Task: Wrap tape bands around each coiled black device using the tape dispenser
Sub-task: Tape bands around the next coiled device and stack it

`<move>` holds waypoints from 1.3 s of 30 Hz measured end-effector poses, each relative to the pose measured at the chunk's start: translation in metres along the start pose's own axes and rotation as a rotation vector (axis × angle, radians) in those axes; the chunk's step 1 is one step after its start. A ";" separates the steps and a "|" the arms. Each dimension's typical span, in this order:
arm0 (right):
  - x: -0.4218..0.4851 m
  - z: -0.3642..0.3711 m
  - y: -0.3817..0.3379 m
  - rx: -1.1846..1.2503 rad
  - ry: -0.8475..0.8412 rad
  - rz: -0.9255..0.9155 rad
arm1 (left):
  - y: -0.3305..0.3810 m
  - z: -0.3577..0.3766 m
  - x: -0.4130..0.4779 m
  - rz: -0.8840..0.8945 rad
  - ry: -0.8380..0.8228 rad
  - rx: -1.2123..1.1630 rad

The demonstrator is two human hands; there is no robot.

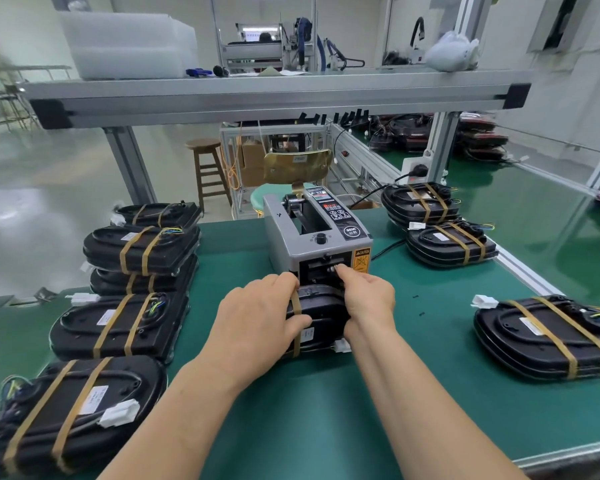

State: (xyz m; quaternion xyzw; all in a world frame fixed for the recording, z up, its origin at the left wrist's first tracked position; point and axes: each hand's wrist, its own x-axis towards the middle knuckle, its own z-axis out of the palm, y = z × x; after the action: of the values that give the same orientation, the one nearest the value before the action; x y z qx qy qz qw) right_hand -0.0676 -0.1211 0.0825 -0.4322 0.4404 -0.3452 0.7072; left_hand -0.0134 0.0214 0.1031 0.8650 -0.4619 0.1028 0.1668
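Note:
A black coiled device (321, 311) lies on the green mat right in front of the grey tape dispenser (317, 233). One tan tape band (296, 308) runs over its left part. My left hand (257, 318) grips the device's left side, thumb on top beside the band. My right hand (368, 299) sits over the device's right end with its fingers curled. Its fingertips are at the dispenser's outlet slot (333, 268). Whether they pinch tape there is hidden.
Several banded devices are stacked at the left (139, 251) and lie at the front left (73, 410). More banded ones sit at the right (548, 337) and back right (447, 240). An aluminium shelf beam (274, 95) crosses overhead. A wooden stool (207, 168) stands beyond the table.

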 end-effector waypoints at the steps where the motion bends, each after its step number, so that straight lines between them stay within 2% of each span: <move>1: -0.003 -0.005 -0.001 0.044 -0.017 0.007 | 0.001 0.001 0.000 -0.004 0.015 -0.002; 6: -0.029 -0.012 0.004 0.107 -0.179 0.025 | 0.004 0.003 -0.002 -0.009 0.123 -0.037; 12: -0.047 0.000 0.013 0.101 -0.118 -0.130 | 0.007 0.005 -0.007 0.003 0.175 0.010; 17: -0.045 0.000 0.019 -0.011 -0.089 -0.216 | 0.006 0.006 -0.009 0.012 0.190 0.026; 21: -0.045 0.000 0.021 -0.041 -0.071 -0.234 | 0.007 0.005 -0.009 0.046 0.208 0.051; 29: -0.041 0.000 0.021 -0.031 -0.085 -0.254 | 0.004 0.005 -0.009 0.077 0.206 -0.089; 39: -0.036 -0.001 0.026 -0.068 -0.057 -0.274 | 0.001 0.007 -0.008 0.125 0.208 -0.064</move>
State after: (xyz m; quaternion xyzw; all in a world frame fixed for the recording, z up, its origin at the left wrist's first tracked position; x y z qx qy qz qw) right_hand -0.0792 -0.0798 0.0702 -0.5216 0.3684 -0.4108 0.6507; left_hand -0.0186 0.0242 0.0938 0.8135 -0.4981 0.1872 0.2346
